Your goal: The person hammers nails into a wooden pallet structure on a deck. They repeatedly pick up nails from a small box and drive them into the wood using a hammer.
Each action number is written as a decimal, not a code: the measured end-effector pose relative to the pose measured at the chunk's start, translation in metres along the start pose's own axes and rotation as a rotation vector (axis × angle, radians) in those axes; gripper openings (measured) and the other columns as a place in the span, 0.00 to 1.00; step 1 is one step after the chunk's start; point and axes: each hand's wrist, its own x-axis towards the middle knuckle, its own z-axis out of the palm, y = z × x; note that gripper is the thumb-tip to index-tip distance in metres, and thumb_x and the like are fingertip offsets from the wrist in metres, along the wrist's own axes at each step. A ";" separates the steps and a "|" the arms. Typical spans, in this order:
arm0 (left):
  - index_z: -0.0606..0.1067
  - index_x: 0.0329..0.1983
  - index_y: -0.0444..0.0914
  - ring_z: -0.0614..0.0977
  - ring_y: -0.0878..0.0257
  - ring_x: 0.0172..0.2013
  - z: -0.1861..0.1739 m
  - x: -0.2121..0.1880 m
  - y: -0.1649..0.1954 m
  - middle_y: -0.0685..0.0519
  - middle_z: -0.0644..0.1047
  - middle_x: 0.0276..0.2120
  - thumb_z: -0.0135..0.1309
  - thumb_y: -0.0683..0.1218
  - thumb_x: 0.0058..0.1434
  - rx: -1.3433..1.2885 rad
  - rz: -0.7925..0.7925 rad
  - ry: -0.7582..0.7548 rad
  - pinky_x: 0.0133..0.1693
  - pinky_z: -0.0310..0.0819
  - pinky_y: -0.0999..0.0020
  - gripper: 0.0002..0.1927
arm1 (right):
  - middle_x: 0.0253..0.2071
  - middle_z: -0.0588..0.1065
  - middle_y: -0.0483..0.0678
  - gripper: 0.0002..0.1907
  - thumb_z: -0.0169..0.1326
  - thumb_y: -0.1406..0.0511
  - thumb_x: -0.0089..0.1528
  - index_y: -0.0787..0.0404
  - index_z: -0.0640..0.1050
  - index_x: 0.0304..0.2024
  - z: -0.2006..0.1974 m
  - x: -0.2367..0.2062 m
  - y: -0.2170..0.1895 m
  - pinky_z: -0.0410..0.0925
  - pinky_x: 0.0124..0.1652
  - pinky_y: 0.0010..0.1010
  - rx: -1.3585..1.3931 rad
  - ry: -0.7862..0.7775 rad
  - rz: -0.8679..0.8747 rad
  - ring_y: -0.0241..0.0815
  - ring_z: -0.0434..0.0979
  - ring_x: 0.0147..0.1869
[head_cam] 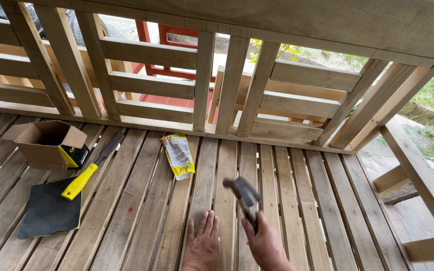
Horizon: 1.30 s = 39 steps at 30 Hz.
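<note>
From the head camera we look down on a slatted wooden seat (141, 200) with a railed wooden back (151, 85) along the top.

At about 6 o'clock our left hand (203, 247) lies flat on the slats, fingers spread and pressed down, probably to steady the board and ourselves. Just beside it, toward 5 o'clock, our right hand (266, 246) is closed around the handle of a hammer (244, 196). The hammer's head is raised over the slats and blurred, a sign of a swing; we cannot see a nail under it.

At 12 o'clock from the hands lies a yellow and white plastic bag (178, 154), within reach.

Toward 9 o'clock, well apart, sit an open cardboard box (46, 143), a yellow-handled tool (92, 166) and a dark sheet (50, 210) under the tool's handle, parked clear of the hammering spot.
</note>
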 end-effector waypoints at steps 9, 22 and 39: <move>0.34 0.79 0.36 0.30 0.57 0.77 0.014 0.013 -0.008 0.49 0.32 0.79 0.27 0.51 0.73 -0.056 0.050 0.058 0.73 0.17 0.46 0.35 | 0.27 0.78 0.59 0.27 0.50 0.43 0.64 0.60 0.73 0.41 0.031 0.021 0.027 0.70 0.40 0.49 -0.052 -0.072 0.057 0.60 0.81 0.36; 0.63 0.67 0.34 0.48 0.47 0.75 -0.014 0.010 -0.152 0.39 0.54 0.73 0.44 0.44 0.64 -0.057 0.067 0.716 0.71 0.33 0.44 0.27 | 0.19 0.72 0.50 0.22 0.51 0.46 0.63 0.57 0.72 0.41 0.057 0.004 -0.135 0.71 0.31 0.44 0.269 -0.176 0.080 0.48 0.75 0.23; 0.79 0.45 0.43 0.72 0.55 0.57 -0.183 0.011 -0.375 0.51 0.76 0.49 0.53 0.49 0.62 -0.016 -0.429 0.695 0.70 0.50 0.53 0.11 | 0.21 0.75 0.50 0.27 0.50 0.43 0.64 0.60 0.74 0.45 0.113 0.019 -0.247 0.70 0.33 0.41 0.162 -0.112 -0.094 0.44 0.78 0.26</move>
